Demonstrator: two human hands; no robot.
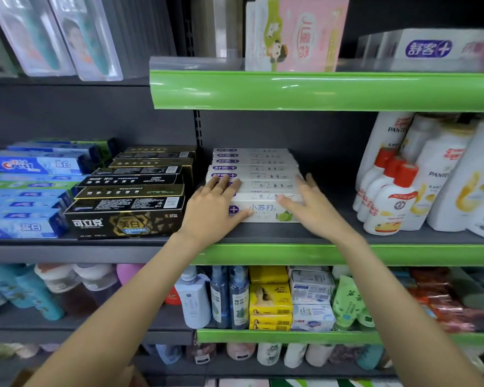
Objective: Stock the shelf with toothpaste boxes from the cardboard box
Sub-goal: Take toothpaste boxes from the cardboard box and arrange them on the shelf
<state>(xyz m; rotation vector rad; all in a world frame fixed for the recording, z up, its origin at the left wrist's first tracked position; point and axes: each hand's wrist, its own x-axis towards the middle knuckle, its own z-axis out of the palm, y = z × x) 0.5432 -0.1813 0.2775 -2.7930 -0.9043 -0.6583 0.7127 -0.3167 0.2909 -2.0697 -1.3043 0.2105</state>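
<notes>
A row of several white toothpaste boxes (259,174) with purple logos lies on the middle shelf (263,236), stacked front to back. My left hand (215,205) lies flat on the left end of the front boxes, fingers straight. My right hand (310,205) rests with spread fingers on the right end of the same boxes. The front box (263,212) shows green limes and Chinese lettering between my hands. A corner of the cardboard box (20,377) shows at the bottom left.
Black and gold toothpaste boxes (129,196) sit directly left of the white row, blue ones (28,191) further left. White shampoo bottles (419,180) stand to the right, with a bare gap of shelf between. A green shelf edge (319,90) hangs above. Lower shelves hold bottles and packs.
</notes>
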